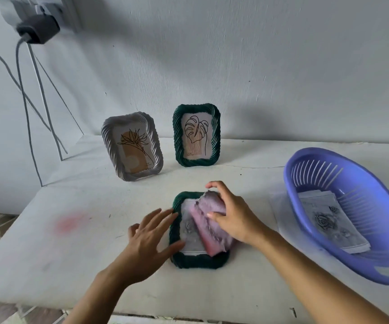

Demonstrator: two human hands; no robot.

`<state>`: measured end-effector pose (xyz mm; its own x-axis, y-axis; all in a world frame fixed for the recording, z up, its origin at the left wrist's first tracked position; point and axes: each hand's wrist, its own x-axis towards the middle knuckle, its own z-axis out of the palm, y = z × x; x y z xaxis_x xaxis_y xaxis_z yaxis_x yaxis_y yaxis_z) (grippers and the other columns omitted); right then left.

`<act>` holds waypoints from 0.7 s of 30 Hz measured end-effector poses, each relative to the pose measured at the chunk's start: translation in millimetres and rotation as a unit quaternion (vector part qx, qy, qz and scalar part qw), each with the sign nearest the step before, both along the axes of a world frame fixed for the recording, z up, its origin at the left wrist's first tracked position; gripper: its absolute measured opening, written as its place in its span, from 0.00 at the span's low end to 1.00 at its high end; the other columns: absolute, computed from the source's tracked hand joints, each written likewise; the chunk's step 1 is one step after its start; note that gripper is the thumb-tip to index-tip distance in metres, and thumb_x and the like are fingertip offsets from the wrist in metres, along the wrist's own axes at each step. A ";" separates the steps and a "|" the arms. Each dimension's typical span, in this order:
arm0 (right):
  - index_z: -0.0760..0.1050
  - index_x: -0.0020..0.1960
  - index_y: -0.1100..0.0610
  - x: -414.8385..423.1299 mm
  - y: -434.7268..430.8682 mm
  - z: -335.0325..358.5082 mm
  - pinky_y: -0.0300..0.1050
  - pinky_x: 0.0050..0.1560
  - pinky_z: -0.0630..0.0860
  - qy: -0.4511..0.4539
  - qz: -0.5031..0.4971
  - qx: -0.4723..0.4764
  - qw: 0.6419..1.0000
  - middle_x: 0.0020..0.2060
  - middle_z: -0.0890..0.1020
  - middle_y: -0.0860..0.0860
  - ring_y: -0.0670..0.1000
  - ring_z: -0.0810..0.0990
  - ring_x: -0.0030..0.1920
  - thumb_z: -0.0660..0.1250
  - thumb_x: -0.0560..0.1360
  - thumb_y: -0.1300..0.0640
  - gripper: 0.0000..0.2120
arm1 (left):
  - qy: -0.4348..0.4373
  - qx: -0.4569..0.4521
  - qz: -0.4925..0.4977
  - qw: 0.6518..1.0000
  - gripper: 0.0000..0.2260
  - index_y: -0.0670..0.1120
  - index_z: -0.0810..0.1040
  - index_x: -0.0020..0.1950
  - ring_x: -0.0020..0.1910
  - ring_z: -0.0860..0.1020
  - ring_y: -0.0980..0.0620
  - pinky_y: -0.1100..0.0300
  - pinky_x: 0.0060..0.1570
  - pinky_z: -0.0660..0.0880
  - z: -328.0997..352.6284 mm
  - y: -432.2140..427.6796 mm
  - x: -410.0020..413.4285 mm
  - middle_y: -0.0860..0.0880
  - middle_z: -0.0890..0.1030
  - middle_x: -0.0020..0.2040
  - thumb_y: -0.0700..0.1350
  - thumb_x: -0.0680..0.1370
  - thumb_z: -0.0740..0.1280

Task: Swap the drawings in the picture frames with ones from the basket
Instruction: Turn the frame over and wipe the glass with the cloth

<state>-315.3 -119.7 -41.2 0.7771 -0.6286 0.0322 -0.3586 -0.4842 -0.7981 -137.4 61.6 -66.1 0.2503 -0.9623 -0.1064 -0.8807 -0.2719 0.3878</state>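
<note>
Head view, looking down: fingers of the right hand (235, 218) curl over a ragged pink backing sheet (210, 222), thumb pinching its edge, holding it tilted over a dark green frame (198, 261) lying flat on the table (72, 230). The left hand (149, 237), fingers spread straight, touches the frame's left rim. A grey rose drawing (189, 232) lies inside. Set down crooked, the backing could shift or crease it. Rightward, a purple basket (324, 157) holds a stack of drawings (329, 220).
</note>
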 end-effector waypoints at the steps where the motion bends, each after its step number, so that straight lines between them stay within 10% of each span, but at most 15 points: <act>1: 0.64 0.66 0.44 3.5 1.0 -10.1 0.52 0.44 0.76 0.027 -0.003 -0.102 0.994 0.52 0.79 0.53 0.52 0.78 0.43 0.70 0.74 0.63 0.27 | -0.011 0.018 -0.009 1.000 0.36 0.63 0.48 0.80 0.78 0.42 0.63 0.47 0.75 0.52 -4.7 1.1 -0.4 0.65 0.46 0.79 0.76 0.75 0.44; 4: 0.67 0.67 0.44 8.2 10.7 -28.0 0.52 0.45 0.75 0.103 -0.097 -0.304 0.942 0.56 0.76 0.50 0.54 0.77 0.52 0.71 0.72 0.55 0.26 | -0.073 0.016 -0.018 0.997 0.36 0.61 0.43 0.80 0.79 0.41 0.60 0.47 0.73 0.49 -10.5 1.7 -4.7 0.63 0.44 0.80 0.75 0.76 0.39; 10: 0.72 0.69 0.45 0.6 30.8 -48.1 0.53 0.56 0.74 0.125 -0.056 -0.340 0.931 0.71 0.72 0.48 0.52 0.70 0.69 0.58 0.77 0.39 0.23 | -0.129 0.006 -0.011 0.992 0.35 0.58 0.42 0.81 0.80 0.44 0.56 0.47 0.72 0.48 -19.4 1.4 -7.2 0.59 0.44 0.81 0.73 0.78 0.39; 21: 0.78 0.62 0.56 34.0 16.6 -56.1 0.52 0.57 0.75 0.053 0.008 -0.351 0.935 0.60 0.80 0.49 0.54 0.76 0.61 0.66 0.73 0.62 0.18 | -0.116 0.003 -0.029 0.993 0.51 0.55 0.38 0.81 0.80 0.41 0.54 0.40 0.73 0.47 -15.4 -0.6 -7.6 0.58 0.47 0.80 0.82 0.68 0.48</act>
<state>-281.3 -103.1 -97.3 0.8080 -0.4702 0.3551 -0.4066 -0.8811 -0.2414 -145.1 61.1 -81.5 0.2123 -0.9755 -0.0578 -0.9605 -0.2192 0.1713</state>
